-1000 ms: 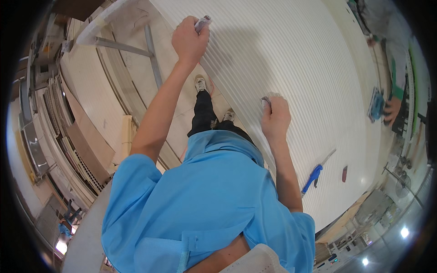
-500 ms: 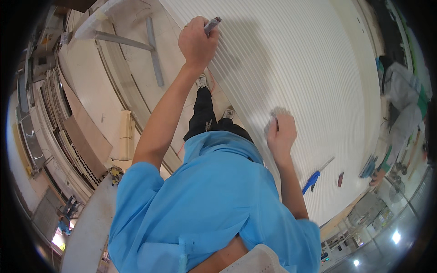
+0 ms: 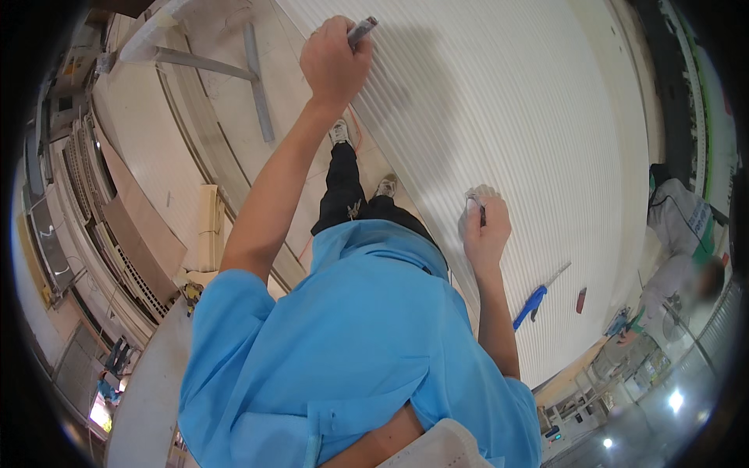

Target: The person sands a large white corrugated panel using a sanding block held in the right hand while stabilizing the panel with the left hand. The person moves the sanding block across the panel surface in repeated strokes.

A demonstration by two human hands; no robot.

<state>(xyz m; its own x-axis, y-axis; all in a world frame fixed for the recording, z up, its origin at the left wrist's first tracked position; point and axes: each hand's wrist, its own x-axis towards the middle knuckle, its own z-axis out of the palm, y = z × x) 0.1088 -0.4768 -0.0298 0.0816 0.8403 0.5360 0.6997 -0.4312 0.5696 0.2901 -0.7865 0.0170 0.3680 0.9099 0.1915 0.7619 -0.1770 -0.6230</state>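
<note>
White ribbed panelling (image 3: 530, 117) fills the scene, wide and bare beyond both grips. The left hand (image 3: 334, 64) is stretched far out on a straight arm, fisted around a grey marker (image 3: 363, 30), whose long axis is tilted up and away from the knuckles. The right hand (image 3: 485, 228) is bent close, pressed on the sheet, closed on a small dark tool (image 3: 481, 212). A blue-handled tool (image 3: 534, 299) is seen lying just below that grip.
</note>
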